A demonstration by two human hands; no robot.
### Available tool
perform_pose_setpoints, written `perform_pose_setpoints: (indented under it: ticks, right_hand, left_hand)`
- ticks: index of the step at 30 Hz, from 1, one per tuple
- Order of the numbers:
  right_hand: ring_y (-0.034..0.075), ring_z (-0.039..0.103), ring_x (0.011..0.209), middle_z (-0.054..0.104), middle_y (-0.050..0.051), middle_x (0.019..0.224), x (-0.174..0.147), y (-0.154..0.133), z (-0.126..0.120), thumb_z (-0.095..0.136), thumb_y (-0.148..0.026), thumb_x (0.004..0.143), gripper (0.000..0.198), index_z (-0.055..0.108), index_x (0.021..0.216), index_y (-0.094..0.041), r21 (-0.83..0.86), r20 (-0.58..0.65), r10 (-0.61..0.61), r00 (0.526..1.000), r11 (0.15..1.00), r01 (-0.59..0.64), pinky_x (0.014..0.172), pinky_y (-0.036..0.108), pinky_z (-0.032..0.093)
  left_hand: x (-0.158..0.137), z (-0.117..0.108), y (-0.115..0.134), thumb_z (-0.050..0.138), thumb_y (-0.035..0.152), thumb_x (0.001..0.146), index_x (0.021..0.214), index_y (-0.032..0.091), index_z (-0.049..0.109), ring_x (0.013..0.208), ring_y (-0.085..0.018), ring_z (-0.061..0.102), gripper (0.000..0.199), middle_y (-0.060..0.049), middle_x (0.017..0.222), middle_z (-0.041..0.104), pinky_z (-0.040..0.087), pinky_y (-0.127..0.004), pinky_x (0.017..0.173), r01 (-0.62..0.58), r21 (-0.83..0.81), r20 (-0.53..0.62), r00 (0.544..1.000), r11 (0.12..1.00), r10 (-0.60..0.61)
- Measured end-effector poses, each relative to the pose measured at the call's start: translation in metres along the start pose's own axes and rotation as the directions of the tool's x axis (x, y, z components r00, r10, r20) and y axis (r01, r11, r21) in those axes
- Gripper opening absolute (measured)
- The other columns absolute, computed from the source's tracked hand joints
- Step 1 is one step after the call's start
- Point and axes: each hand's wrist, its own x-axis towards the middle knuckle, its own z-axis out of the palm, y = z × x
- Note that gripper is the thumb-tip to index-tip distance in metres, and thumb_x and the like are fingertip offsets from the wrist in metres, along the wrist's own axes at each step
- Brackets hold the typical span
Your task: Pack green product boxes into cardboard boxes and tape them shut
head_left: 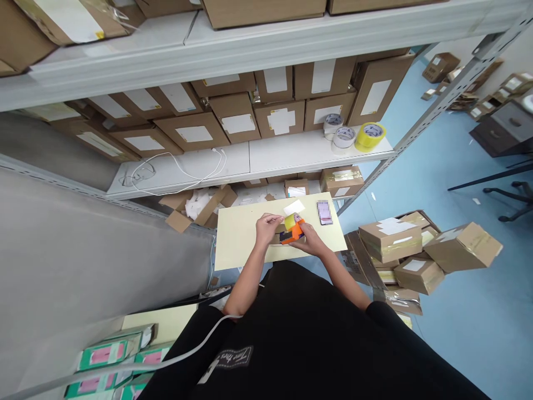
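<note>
My right hand (308, 240) grips an orange tape dispenser (296, 230) that carries a roll of yellow tape (290, 223). Close beside the roll, on its left, my left hand (267, 228) has thumb and fingers pinched together; whatever lies between the fingertips is too small to make out. Partly hidden beneath the dispenser and my hands is a brown cardboard piece or box (275, 239) on the pale yellow table (233, 236). A white paper slip (294, 207) lies just beyond the dispenser, and a phone (325, 213) rests to the right.
Shelving (283, 150) in front holds labelled cartons (241, 123), a white cable (179, 166) and tape rolls (370, 136). Under it, an open carton (200, 205) contains white material. Taped boxes (391, 239) are piled on the right; a grey wall (104, 250) stands left.
</note>
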Motion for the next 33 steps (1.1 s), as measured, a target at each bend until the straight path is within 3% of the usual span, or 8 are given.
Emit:
perform_pose_setpoints:
  ticks: [3,10,12,16,18,24,29,33]
  right_hand:
    - [0.030,0.063,0.101,0.069,0.012,0.111,-0.002,-0.001,0.003,0.083,-0.055,0.082,0.054,0.062,0.119,-0.022,0.034,0.000,0.032,0.999,0.999,-0.032,0.093,0.045,0.052]
    - [0.033,0.067,0.107,0.072,0.013,0.121,-0.003,0.005,0.002,0.082,-0.059,0.083,0.062,0.063,0.131,-0.024,0.000,-0.008,0.107,0.994,0.994,-0.107,0.092,0.046,0.055]
    - [0.032,0.069,0.104,0.074,0.013,0.118,-0.007,0.009,-0.007,0.081,-0.061,0.083,0.060,0.066,0.128,-0.024,-0.024,0.009,0.157,0.988,0.987,-0.156,0.090,0.044,0.055]
    - [0.028,0.071,0.084,0.077,0.007,0.097,-0.022,0.021,-0.031,0.078,-0.066,0.082,0.056,0.070,0.116,-0.022,-0.089,0.077,0.348,0.934,0.936,-0.341,0.074,0.035,0.052]
    - [0.026,0.069,0.077,0.076,0.006,0.088,-0.026,0.026,-0.037,0.075,-0.069,0.082,0.055,0.070,0.110,-0.022,-0.144,0.103,0.413,0.905,0.906,-0.397,0.067,0.032,0.048]
    - [0.023,0.067,0.073,0.075,0.006,0.084,-0.008,0.044,-0.018,0.053,-0.071,0.096,0.052,0.070,0.101,-0.022,-0.228,0.154,0.466,0.871,0.875,-0.428,0.062,0.028,0.041]
    - [0.024,0.069,0.079,0.077,0.007,0.088,0.010,0.064,0.007,0.060,-0.071,0.093,0.051,0.075,0.098,-0.022,-0.291,0.208,0.499,0.841,0.853,-0.434,0.064,0.029,0.041]
    - [0.025,0.070,0.082,0.078,0.007,0.089,0.018,0.071,0.013,0.065,-0.070,0.090,0.049,0.077,0.099,-0.023,-0.345,0.242,0.518,0.820,0.836,-0.426,0.065,0.029,0.040]
  left_hand:
    - [0.002,-0.003,0.003,0.087,0.043,0.071,0.076,0.023,0.080,0.091,-0.022,0.067,0.022,-0.007,0.095,0.072,0.053,-0.036,0.086,-0.078,0.007,-0.038,0.996,0.997,0.079]
    - [-0.008,0.004,0.006,0.078,0.048,0.080,0.085,0.019,0.075,0.085,-0.023,0.073,0.030,-0.007,0.083,0.076,0.054,-0.035,0.080,-0.003,-0.066,-0.050,0.999,0.998,-0.001]
    - [-0.009,-0.002,0.006,0.074,0.050,0.083,0.086,0.019,0.073,0.084,-0.022,0.073,0.031,-0.007,0.083,0.076,0.053,-0.033,0.078,-0.032,-0.077,-0.157,0.987,0.996,0.020]
    - [0.001,-0.031,-0.003,0.069,0.053,0.084,0.091,0.019,0.070,0.089,-0.022,0.075,0.035,-0.008,0.090,0.075,0.049,-0.029,0.074,-0.091,-0.100,-0.396,0.917,0.991,0.044]
    - [0.007,-0.043,-0.015,0.073,0.055,0.076,0.090,0.018,0.070,0.090,-0.023,0.075,0.040,-0.008,0.088,0.074,0.047,-0.028,0.072,-0.015,-0.102,-0.376,0.926,0.995,-0.025]
    - [0.006,-0.051,-0.078,0.068,0.067,0.070,0.084,0.017,0.065,0.081,-0.016,0.068,0.052,-0.005,0.080,0.069,0.044,-0.025,0.069,0.141,-0.199,-0.505,0.834,0.970,-0.225]
    - [0.002,-0.053,-0.121,0.077,0.053,0.071,0.076,0.017,0.060,0.071,-0.011,0.059,0.041,0.001,0.071,0.061,0.042,-0.024,0.067,0.256,-0.370,-0.520,0.740,0.893,-0.427]
    - [0.002,-0.050,-0.142,0.077,0.046,0.077,0.070,0.019,0.053,0.064,-0.009,0.052,0.037,0.005,0.063,0.053,0.039,-0.023,0.063,0.336,-0.395,-0.489,0.711,0.855,-0.505]
